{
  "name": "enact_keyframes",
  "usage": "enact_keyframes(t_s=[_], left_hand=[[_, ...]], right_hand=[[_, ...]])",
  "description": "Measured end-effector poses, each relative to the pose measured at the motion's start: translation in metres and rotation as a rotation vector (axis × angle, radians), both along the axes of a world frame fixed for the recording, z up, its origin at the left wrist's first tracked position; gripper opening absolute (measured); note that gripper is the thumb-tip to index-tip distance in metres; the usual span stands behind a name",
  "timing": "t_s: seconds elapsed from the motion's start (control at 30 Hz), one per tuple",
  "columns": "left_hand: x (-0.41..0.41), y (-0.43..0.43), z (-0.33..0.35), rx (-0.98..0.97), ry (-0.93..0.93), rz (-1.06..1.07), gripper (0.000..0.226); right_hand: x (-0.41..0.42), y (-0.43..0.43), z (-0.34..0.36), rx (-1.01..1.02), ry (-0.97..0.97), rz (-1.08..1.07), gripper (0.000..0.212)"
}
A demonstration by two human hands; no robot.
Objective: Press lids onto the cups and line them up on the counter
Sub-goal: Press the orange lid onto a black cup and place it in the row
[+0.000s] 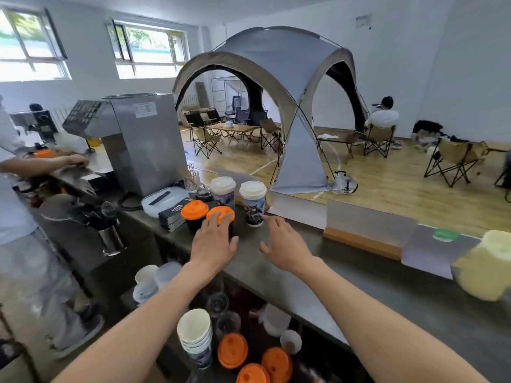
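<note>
1. Four lidded cups stand near the far edge of the counter [304,275] in the head view, the only view we have. There are two printed cups with white lids, the left one [223,193] and the right one [253,210]. In front of them are two black cups, of which we see the left one [194,224] clearly.
2. Our left hand [214,244] lies flat on the orange lid [220,212] of the right black cup, with its fingers straight and gripping nothing. The hand hides most of that cup.
3. Our right hand [284,244] is open with fingers spread and holds nothing. Its forefinger reaches the foot of the right printed cup, but we cannot tell whether it touches.
4. We judge the step in hand to be seating this lid. The next move calls for an even push straight down until the rim catches all round. The right hand is well placed to steady the neighbouring cup.
5. After that comes the lining up, since the cups stand as two staggered pairs and not yet in one row.
6. Under the counter we see a stack of empty cups [195,334] and spare lids [232,351], so more capping likely remains.
</note>
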State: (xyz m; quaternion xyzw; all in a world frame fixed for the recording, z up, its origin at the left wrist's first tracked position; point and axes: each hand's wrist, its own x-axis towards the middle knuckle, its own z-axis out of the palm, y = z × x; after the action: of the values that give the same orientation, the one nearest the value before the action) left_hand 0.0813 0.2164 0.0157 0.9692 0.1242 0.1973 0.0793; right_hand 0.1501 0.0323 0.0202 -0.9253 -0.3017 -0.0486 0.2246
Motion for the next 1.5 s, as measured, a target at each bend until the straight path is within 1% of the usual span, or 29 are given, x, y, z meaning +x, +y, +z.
enact_keyframes(t_s=[0.1, 0.23, 0.4, 0.5, 0.57, 0.67, 0.77, 0.87, 1.0, 1.1, 1.2, 1.3, 1.37, 1.43, 1.5], left_hand=[[0.006, 0.048, -0.011, -0.102, 0.032, 0.055, 0.069], [0.025, 0.080, -0.021, -0.197, 0.077, 0.048, 0.070], [0.049, 0.094, -0.027, -0.457, 0.100, 0.023, 0.074], [0.054, 0.088, -0.027, -0.646, 0.050, -0.004, 0.070], [0.052, 0.079, -0.029, -0.730, -0.014, -0.008, 0.062], [0.051, 0.049, -0.029, -0.772, -0.094, -0.056, 0.052], [0.054, -0.006, -0.022, -0.790, -0.110, -0.147, 0.049], [0.060, -0.081, -0.017, -0.792, -0.070, -0.287, 0.049], [0.050, -0.197, -0.010, -0.784, -0.005, -0.456, 0.040], [0.032, -0.278, -0.011, -0.791, 0.048, -0.523, 0.039], [0.007, -0.345, -0.016, -0.816, 0.090, -0.566, 0.038], [-0.023, -0.390, -0.023, -0.832, 0.117, -0.600, 0.035], [-0.039, -0.406, -0.030, -0.830, 0.143, -0.603, 0.042], [-0.051, -0.415, -0.035, -0.787, 0.174, -0.607, 0.047], [-0.061, -0.420, -0.038, -0.723, 0.185, -0.613, 0.047]], right_hand=[[0.008, 0.053, -0.009, 0.001, 0.049, 0.046, 0.081], [0.025, 0.098, -0.018, 0.015, 0.136, 0.069, 0.088], [0.054, 0.131, -0.025, 0.022, 0.278, 0.054, 0.095], [0.058, 0.136, -0.030, 0.022, 0.367, 0.100, 0.096], [0.050, 0.127, -0.030, 0.077, 0.352, 0.088, 0.092], [0.033, 0.087, -0.026, 0.222, 0.271, 0.018, 0.083], [0.017, 0.022, -0.024, 0.311, 0.185, -0.078, 0.074], [-0.002, -0.062, -0.025, 0.352, 0.121, -0.212, 0.069], [-0.040, -0.180, -0.025, 0.431, 0.068, -0.388, 0.061], [-0.074, -0.260, -0.025, 0.444, 0.055, -0.500, 0.056], [-0.106, -0.324, -0.024, 0.449, 0.034, -0.567, 0.050], [-0.133, -0.370, -0.027, 0.456, 0.021, -0.587, 0.040], [-0.146, -0.389, -0.031, 0.437, 0.027, -0.585, 0.037], [-0.155, -0.399, -0.036, 0.415, 0.029, -0.584, 0.036], [-0.160, -0.403, -0.041, 0.413, 0.044, -0.589, 0.033]])
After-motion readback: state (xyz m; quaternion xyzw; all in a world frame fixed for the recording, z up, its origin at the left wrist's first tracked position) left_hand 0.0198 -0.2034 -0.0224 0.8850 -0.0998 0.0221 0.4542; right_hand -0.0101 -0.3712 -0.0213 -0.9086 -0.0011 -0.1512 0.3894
